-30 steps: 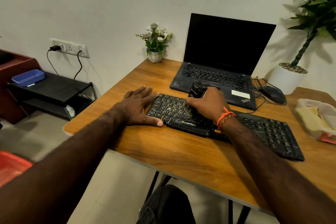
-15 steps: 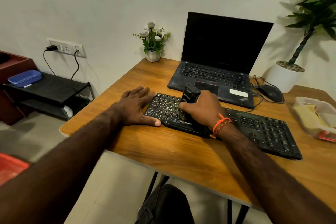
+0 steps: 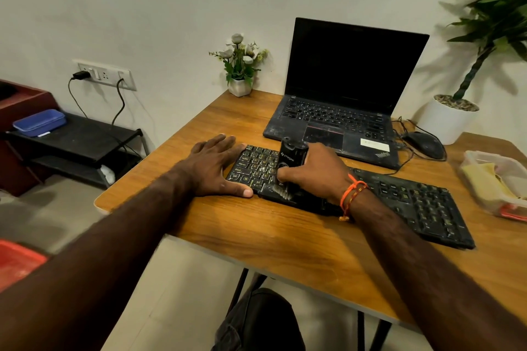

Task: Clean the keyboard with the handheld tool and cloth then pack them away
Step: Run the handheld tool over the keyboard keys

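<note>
Side shelf: a blue box [image 3: 39,122] lies on the black rack [image 3: 82,139] under the wall socket [image 3: 104,74], well left of the table.
My left hand: my left hand [image 3: 212,167] lies flat with fingers straight and slightly spread, palm on the wooden table [image 3: 256,225], thumb along the near-left edge of the keyboard, fingertips touching its left end.
Keyboard: the black keyboard [image 3: 413,202] lies across the table in front of me, dusty, its left end between my hands.
Handheld tool: the black handheld tool [image 3: 292,155] stands upright on the left part of the keys, its bristles on the near edge.
My right hand: my right hand [image 3: 316,172] grips the tool, fingers curled round its body, an orange thread on the wrist.
Behind: flower pot [image 3: 240,85], open laptop [image 3: 339,102], mouse [image 3: 425,145], a potted plant [image 3: 456,117].
Far right: a clear container [image 3: 484,194] at the table's right edge holds a yellow cloth [image 3: 484,179].
</note>
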